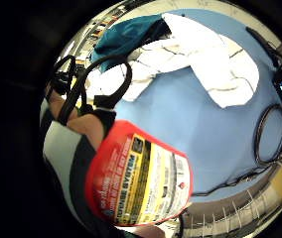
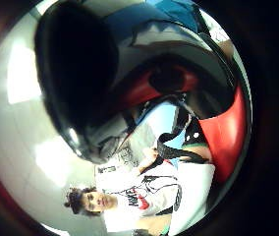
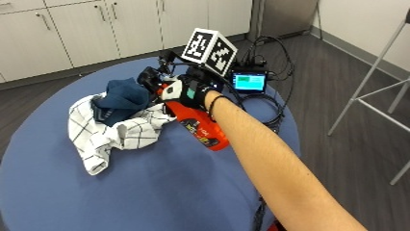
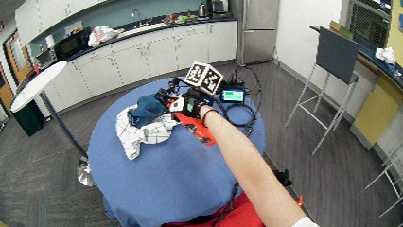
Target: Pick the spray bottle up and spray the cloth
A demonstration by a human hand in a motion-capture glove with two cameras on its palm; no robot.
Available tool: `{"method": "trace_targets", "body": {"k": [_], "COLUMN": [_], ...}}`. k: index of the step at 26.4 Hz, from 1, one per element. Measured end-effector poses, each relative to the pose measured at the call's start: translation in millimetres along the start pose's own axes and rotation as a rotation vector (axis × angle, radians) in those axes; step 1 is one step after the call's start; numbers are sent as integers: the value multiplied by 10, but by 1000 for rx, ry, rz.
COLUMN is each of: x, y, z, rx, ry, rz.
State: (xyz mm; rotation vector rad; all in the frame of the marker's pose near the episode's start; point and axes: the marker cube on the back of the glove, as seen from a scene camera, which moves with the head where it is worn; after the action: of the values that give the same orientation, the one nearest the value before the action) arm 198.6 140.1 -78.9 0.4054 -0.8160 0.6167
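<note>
My gloved right hand (image 3: 192,92) grips the neck of a red spray bottle (image 3: 204,128) and holds it tilted above the blue table (image 3: 160,187), its nozzle toward the cloths. The bottle's red body with a yellow and white label (image 1: 141,181) fills much of the little finger side palm view. A white cloth with a dark grid (image 3: 115,132) lies crumpled just left of the bottle, and a dark teal cloth (image 3: 125,98) is heaped on it. In the thumb side palm view the bottle's red body (image 2: 228,132) and dark trigger head (image 2: 75,73) are close.
A small device with a lit green screen (image 3: 249,81) sits behind the hand among black cables (image 3: 275,108) at the table's far right edge. White cabinets (image 3: 96,29) stand beyond the table, and a stool's metal legs (image 3: 378,96) at right.
</note>
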Motion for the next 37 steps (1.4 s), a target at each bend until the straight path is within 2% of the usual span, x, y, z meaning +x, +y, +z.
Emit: {"method": "trace_targets", "body": {"k": [37], "x": [302], "y": [180], "z": [-248], "rx": [31], "ry": [-4], "rz": [58]}}
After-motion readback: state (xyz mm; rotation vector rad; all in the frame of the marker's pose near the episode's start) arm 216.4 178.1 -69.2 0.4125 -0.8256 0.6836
